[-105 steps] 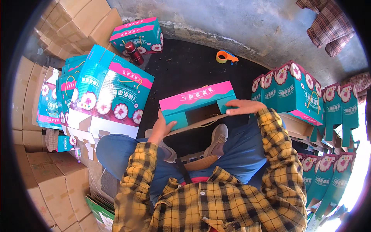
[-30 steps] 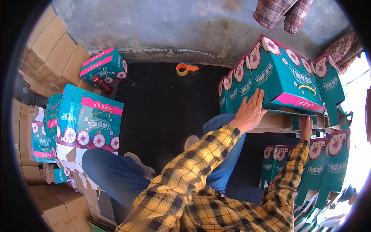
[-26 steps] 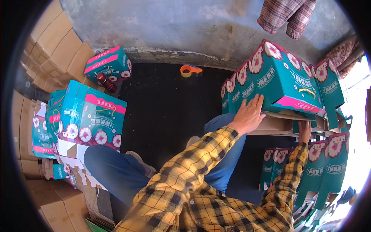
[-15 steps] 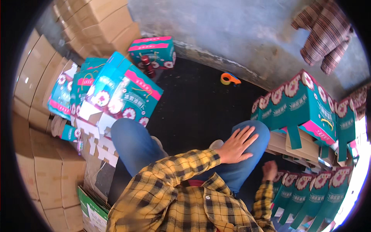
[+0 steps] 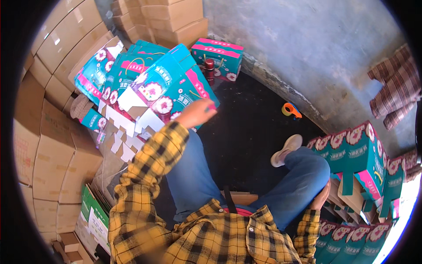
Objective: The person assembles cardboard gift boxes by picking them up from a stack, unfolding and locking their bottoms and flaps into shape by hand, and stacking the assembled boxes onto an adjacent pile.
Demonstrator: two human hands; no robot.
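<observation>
The left hand (image 5: 196,113) reaches out to the far left, its fingers curled at the edge of the topmost sheet in a leaning stack of flattened teal cardboard cartons with pink borders and flower prints (image 5: 154,90). The hand is blurred, so whether it grips the sheet or only touches it cannot be told. The stack rests against a wall of plain brown corrugated boxes (image 5: 48,110) on the left, with white die-cut flaps showing at its near edge.

The right hand (image 5: 323,199) lies low on the right, beside the person's blue-jeaned right knee, its fingers half hidden against the leg and close to a brown open flap of the folded teal and pink flower-print box (image 5: 358,152) just beside it. Its grip cannot be made out. More boxes of the same kind stand in a row behind and nearer along the right edge.

Farther off, an assembled teal box with a pink top (image 5: 218,56) sits by the grey concrete wall, a dark red bottle (image 5: 210,69) just before it. An orange tape dispenser (image 5: 290,109) lies on the black floor mat (image 5: 246,127). A plaid cloth (image 5: 395,92) hangs at far right.
</observation>
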